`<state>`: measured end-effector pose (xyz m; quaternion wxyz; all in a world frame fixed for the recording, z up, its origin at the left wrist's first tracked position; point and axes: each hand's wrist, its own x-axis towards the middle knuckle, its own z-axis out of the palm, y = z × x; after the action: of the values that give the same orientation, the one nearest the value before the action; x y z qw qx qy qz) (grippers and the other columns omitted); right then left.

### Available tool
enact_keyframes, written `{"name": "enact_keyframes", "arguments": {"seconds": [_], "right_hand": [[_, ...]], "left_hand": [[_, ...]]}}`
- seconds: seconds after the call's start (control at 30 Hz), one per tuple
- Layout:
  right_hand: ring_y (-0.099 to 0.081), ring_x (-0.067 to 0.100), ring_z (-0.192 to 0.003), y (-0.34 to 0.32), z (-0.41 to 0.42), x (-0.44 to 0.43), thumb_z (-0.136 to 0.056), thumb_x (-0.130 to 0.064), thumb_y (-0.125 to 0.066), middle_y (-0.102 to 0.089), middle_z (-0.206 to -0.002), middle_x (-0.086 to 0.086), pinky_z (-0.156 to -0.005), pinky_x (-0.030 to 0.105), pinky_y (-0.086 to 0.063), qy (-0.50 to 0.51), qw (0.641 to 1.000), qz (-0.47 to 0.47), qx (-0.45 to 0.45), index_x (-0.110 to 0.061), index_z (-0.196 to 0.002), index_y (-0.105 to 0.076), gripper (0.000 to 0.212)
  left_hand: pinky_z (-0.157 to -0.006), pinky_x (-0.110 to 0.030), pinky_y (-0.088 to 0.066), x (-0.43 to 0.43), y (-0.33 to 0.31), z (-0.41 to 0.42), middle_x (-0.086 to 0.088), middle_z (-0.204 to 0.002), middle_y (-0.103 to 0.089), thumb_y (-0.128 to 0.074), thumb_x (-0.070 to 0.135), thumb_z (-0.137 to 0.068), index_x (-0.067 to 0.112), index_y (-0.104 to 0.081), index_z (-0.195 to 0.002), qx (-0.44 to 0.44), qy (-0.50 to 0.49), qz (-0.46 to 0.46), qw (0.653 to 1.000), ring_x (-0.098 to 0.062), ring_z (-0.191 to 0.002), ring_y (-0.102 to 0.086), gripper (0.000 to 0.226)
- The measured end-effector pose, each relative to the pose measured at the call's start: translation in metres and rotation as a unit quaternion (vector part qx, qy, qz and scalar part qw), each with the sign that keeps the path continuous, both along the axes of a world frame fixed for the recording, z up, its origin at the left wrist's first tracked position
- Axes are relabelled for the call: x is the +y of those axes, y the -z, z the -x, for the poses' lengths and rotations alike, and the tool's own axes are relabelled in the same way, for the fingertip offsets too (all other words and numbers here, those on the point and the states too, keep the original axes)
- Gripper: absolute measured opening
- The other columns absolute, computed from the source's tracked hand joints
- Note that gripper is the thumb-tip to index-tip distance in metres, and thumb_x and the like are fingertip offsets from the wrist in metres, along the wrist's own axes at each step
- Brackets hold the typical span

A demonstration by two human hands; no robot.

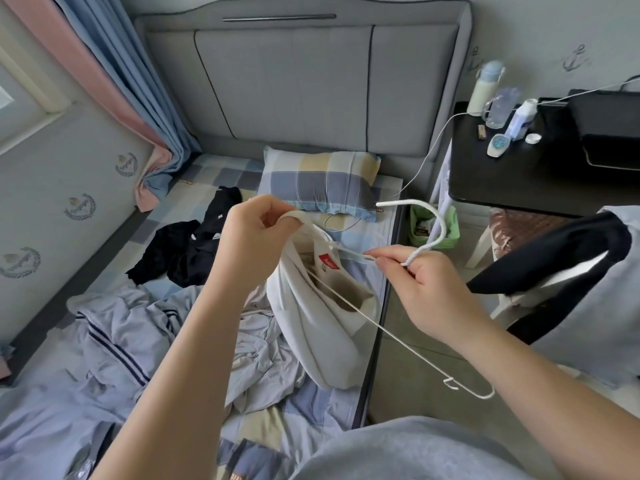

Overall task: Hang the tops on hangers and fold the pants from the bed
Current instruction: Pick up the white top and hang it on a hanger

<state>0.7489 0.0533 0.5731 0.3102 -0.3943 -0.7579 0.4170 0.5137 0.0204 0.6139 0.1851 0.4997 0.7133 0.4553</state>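
A white top [318,337] with a red neck label hangs in the air over the right side of the bed. My left hand [254,237] pinches its neckline at the top. My right hand [429,285] grips a white wire hanger [420,355] by the neck, its hook curving up toward the pillow. One hanger arm runs inside the top's neck opening; the other arm sticks out to the lower right. Light blue clothes [114,348] with dark stripes lie crumpled on the bed at the left. Dark garments [183,251] lie further back.
A checked pillow [322,181] lies at the grey headboard. A black bedside table [540,168] at the right holds bottles and a cup. A chair [568,271] draped with dark and light clothing stands at the right. A green basket [436,226] sits on the floor.
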Motion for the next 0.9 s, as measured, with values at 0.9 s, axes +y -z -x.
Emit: {"name": "enact_keyframes", "arguments": {"seconds": [0.9], "right_hand": [[-0.048,-0.003,-0.047,0.014,0.06,0.031,-0.103,-0.017,-0.054,-0.051,-0.048,-0.02,-0.051,0.008,-0.034,-0.165,0.979,0.118,-0.021,-0.009,-0.082,-0.075,0.03]], "left_hand": [[-0.057,-0.028,-0.043,-0.009,0.017,0.001,-0.012,-0.072,-0.066,-0.07,0.023,-0.089,0.021,-0.074,-0.078,-0.091,0.007,0.103,0.99,-0.012,-0.059,-0.052,0.012]]}}
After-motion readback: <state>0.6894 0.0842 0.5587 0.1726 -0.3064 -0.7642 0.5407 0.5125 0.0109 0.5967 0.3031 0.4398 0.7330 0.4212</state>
